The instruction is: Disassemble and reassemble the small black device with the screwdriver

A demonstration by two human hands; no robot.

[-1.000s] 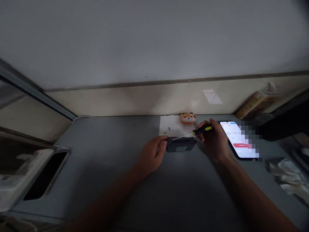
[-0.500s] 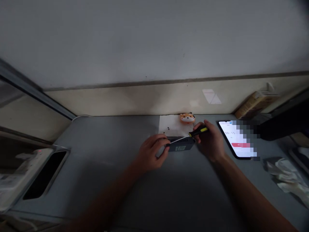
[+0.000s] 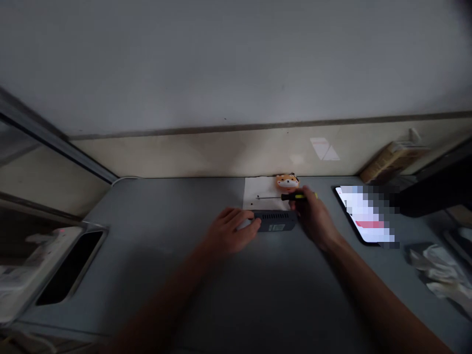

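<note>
My left hand [image 3: 236, 230] is closed on the left end of a dark box-shaped device [image 3: 285, 223] with a row of vent slots and a small label. In my right hand [image 3: 313, 214] is a screwdriver [image 3: 293, 197] with a black and yellow handle. Its thin shaft points left over a white sheet of paper [image 3: 269, 187], the tip at one of the small dark screws [image 3: 257, 197] there. Another small dark piece [image 3: 251, 204] lies on the paper near its left edge. An orange and white animal-faced item [image 3: 287, 182] sits on the paper's back right.
A lit phone [image 3: 363, 216] lies right of my right hand. Crumpled tissue [image 3: 438, 268] is farther right, with a carton [image 3: 389, 160] leaning by the wall. At the left stands a white appliance with a dark panel [image 3: 70, 268]. The wall closes off the grey table's [image 3: 177, 206] back.
The screwdriver has moved off the device's left end, back over the paper, its tip now at a small screw. My left hand still holds the device.
</note>
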